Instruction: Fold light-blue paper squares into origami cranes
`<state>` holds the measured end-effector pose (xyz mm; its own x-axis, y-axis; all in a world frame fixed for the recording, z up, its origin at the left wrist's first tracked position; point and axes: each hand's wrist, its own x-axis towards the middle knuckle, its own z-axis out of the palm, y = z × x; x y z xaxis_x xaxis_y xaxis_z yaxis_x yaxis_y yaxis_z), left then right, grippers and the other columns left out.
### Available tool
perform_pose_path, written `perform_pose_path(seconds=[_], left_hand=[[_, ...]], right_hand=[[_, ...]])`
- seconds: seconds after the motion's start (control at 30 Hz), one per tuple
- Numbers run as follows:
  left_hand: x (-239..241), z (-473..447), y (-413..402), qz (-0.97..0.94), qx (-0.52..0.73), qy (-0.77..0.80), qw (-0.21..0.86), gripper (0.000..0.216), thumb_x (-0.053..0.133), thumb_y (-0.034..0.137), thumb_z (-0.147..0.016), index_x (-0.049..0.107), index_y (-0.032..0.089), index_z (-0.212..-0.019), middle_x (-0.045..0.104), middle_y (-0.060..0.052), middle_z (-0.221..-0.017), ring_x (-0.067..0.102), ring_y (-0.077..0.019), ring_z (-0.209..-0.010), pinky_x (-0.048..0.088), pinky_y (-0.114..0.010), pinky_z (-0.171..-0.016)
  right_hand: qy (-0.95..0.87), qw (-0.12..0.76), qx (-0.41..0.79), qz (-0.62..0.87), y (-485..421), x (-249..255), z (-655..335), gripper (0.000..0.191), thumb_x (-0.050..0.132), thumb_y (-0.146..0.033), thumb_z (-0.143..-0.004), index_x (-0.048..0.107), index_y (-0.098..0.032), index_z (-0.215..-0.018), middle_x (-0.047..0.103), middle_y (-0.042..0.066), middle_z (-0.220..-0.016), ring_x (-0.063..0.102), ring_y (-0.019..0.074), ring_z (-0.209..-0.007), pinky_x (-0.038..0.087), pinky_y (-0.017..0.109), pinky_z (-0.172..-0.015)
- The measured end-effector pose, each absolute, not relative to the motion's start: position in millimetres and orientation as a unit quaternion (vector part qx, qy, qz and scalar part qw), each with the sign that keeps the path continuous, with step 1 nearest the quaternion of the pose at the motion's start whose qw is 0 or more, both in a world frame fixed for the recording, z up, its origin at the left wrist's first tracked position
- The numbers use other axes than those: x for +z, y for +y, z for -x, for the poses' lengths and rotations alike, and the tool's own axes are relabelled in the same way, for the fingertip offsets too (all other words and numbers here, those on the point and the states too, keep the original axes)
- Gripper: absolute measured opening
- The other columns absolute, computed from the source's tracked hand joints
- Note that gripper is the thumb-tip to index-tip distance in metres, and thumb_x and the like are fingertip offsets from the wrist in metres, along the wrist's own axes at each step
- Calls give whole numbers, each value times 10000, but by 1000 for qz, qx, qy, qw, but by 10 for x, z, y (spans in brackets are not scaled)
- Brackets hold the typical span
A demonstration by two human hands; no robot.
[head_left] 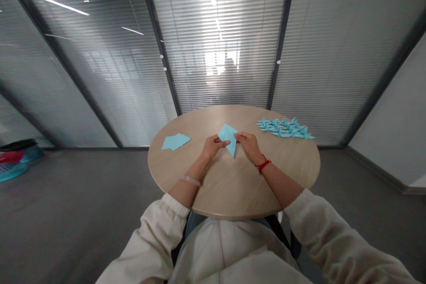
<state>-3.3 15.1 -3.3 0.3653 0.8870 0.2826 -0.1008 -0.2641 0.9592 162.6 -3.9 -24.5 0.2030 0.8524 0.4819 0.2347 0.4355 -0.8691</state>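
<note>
Left hand (213, 145) and right hand (249, 143) pinch one folded blue paper (227, 131) over a round table (236, 191).
They clasp it from opposite sides; whether it touches the table I cannot tell. Flat blue paper (175, 141) lies to the left, pointed blue figures (286, 128) cluster to the right, blinds (199, 84) hang beyond.

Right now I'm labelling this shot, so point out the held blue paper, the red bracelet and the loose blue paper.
Held blue paper (227, 132), head view: its upper part.
Red bracelet (263, 165), head view: middle of the band.
Loose blue paper (175, 141), head view: middle of its face.
</note>
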Motion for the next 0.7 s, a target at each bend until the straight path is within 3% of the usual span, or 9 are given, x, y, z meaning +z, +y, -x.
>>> perform_pose_path(seconds=[0.5,0.6,0.7], left_hand=[[-55,28,143,-663,421,295,544,385,811,335,-566,677,101,-840,699,-82,-843,610,-172,-735,466,-316,-740],[-97,19,164,-681,409,285,537,411,807,307,-571,638,101,-885,653,-36,-747,572,-129,-665,438,-263,-661],[-146,5,168,-703,375,292,530,615,818,250,-552,546,123,-1089,547,57,-613,488,-79,-541,360,-207,-542]], right_hand=[[-569,625,215,490,-41,-231,-1680,376,588,-524,-740,676,-159,-719,690,52,-711,612,186,-675,468,292,-658],[-560,638,209,485,-46,-221,-1681,394,565,-534,-757,670,-156,-733,689,59,-726,618,186,-690,474,291,-664],[-540,663,227,466,-62,-198,-1671,400,554,-542,-762,663,-158,-785,691,64,-760,624,187,-709,495,295,-679]])
